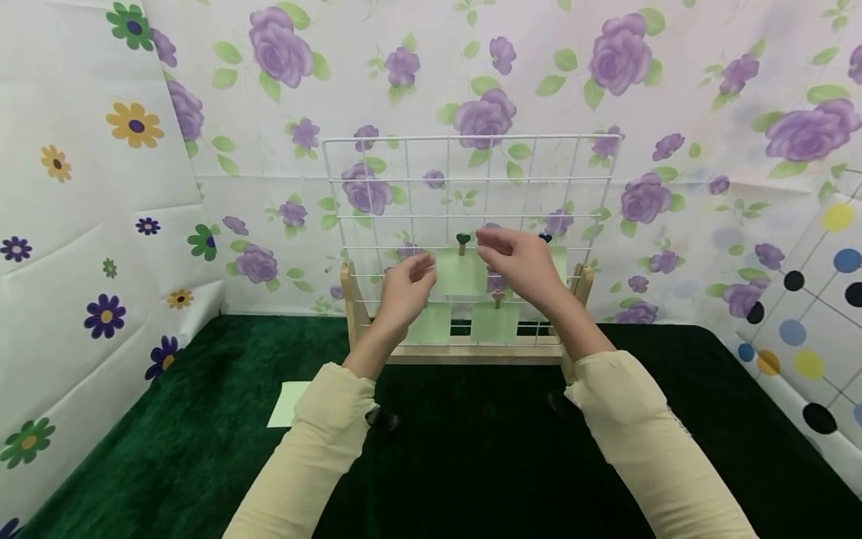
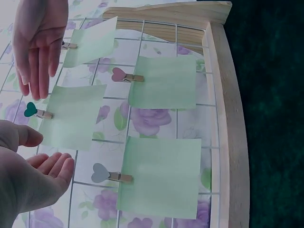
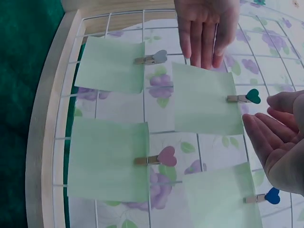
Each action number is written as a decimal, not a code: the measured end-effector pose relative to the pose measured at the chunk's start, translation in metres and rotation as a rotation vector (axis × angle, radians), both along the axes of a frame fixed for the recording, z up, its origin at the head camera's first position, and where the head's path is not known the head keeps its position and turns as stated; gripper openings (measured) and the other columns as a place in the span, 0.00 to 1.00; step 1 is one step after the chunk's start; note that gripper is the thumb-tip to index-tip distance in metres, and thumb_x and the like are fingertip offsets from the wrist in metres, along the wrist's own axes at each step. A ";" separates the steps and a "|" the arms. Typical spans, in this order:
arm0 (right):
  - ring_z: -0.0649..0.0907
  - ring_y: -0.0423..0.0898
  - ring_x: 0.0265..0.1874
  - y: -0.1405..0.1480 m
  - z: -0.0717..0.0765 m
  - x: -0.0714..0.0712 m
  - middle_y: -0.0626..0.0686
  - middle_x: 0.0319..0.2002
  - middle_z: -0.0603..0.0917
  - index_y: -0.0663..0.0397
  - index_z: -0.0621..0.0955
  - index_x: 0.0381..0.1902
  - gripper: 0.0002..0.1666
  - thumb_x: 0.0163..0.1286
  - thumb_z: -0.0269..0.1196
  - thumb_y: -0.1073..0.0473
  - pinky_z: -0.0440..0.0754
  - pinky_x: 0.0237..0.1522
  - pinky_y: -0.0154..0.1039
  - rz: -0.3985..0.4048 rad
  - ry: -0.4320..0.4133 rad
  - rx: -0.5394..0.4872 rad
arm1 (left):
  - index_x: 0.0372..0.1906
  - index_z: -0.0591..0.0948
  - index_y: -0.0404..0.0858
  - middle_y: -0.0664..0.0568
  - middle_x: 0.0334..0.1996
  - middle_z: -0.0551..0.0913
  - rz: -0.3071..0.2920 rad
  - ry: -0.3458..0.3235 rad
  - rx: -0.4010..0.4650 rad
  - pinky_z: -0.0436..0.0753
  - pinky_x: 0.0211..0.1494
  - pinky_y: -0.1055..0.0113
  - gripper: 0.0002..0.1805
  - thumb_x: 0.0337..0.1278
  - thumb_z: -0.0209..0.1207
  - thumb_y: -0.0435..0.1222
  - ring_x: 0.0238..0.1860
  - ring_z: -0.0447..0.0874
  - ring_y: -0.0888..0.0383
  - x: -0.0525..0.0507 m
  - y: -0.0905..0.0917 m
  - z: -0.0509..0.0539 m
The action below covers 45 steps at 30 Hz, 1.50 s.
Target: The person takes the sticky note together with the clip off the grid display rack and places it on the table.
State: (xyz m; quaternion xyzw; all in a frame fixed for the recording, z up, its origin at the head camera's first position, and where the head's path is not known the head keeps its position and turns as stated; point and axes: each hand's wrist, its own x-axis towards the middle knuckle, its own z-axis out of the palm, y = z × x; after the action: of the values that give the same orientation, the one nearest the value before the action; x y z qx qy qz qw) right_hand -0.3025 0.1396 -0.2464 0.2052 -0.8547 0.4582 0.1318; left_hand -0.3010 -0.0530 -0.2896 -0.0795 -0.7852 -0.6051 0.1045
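Observation:
A white wire grid rack [image 1: 469, 180] stands upright in a wooden base. Pale green paper squares hang on it from small wooden clothespins with hearts. My left hand [image 1: 406, 288] is at the left side of the upper paper [image 1: 460, 274], which a green-heart clothespin [image 1: 462, 241] holds. Its fingers are loosely bent with nothing in them; whether they touch the paper cannot be told. To the right of that clothespin, my right hand [image 1: 521, 262] hovers with relaxed fingers, holding nothing. A blue-heart clothespin [image 3: 271, 195] holds another paper [image 3: 221, 194] beside it.
Below hang two papers, one with a pink-heart clothespin [image 2: 118, 74], the other with a grey-heart clothespin [image 2: 100, 173]. One loose green paper [image 1: 286, 402] lies on the dark green cloth [image 1: 465, 449] at left. Flowered sheeting [image 1: 404, 30] stands behind the rack.

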 end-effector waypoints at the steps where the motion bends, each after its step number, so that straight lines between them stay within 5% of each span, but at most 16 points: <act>1: 0.82 0.50 0.50 -0.002 0.001 -0.001 0.56 0.57 0.80 0.59 0.77 0.61 0.22 0.72 0.59 0.59 0.82 0.45 0.44 0.007 -0.006 -0.008 | 0.64 0.72 0.33 0.46 0.60 0.76 0.003 -0.002 0.005 0.74 0.59 0.61 0.22 0.67 0.52 0.31 0.60 0.73 0.52 -0.001 0.001 0.000; 12: 0.82 0.51 0.50 -0.026 0.008 -0.013 0.59 0.60 0.77 0.61 0.73 0.65 0.24 0.73 0.56 0.62 0.84 0.37 0.45 0.022 -0.048 -0.040 | 0.61 0.75 0.32 0.43 0.56 0.78 0.044 -0.018 0.051 0.74 0.59 0.60 0.20 0.65 0.53 0.30 0.57 0.75 0.51 -0.013 0.010 0.000; 19: 0.86 0.53 0.33 -0.030 0.009 -0.016 0.59 0.59 0.78 0.62 0.74 0.64 0.22 0.73 0.55 0.63 0.84 0.34 0.41 -0.001 -0.051 -0.010 | 0.58 0.76 0.33 0.44 0.52 0.79 0.054 -0.029 0.074 0.77 0.53 0.60 0.17 0.66 0.54 0.31 0.54 0.75 0.51 -0.014 0.015 0.001; 26: 0.83 0.52 0.44 -0.030 0.006 -0.020 0.59 0.56 0.80 0.63 0.76 0.61 0.21 0.73 0.56 0.62 0.84 0.33 0.36 0.003 -0.055 -0.006 | 0.59 0.75 0.32 0.42 0.50 0.79 0.025 -0.053 0.054 0.76 0.53 0.58 0.18 0.66 0.54 0.33 0.52 0.76 0.50 -0.017 0.015 0.002; 35: 0.85 0.51 0.37 -0.032 0.004 -0.024 0.58 0.51 0.83 0.60 0.79 0.57 0.19 0.72 0.60 0.59 0.84 0.29 0.46 -0.027 -0.007 0.032 | 0.58 0.74 0.32 0.44 0.50 0.77 0.052 -0.063 0.076 0.75 0.52 0.58 0.18 0.69 0.53 0.37 0.51 0.73 0.51 -0.019 0.019 0.003; 45: 0.84 0.48 0.29 -0.033 0.001 -0.028 0.55 0.40 0.87 0.59 0.84 0.47 0.12 0.70 0.62 0.60 0.82 0.30 0.39 -0.069 0.078 0.048 | 0.52 0.78 0.30 0.44 0.44 0.79 0.084 -0.023 0.082 0.73 0.42 0.64 0.14 0.69 0.54 0.35 0.42 0.74 0.54 -0.020 0.019 0.003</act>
State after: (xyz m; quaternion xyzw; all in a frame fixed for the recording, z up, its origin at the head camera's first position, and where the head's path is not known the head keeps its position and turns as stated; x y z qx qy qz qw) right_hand -0.3305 0.1069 -0.2454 0.1965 -0.8663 0.4244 0.1756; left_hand -0.3213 -0.0340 -0.2870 -0.0350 -0.7635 -0.6328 0.1241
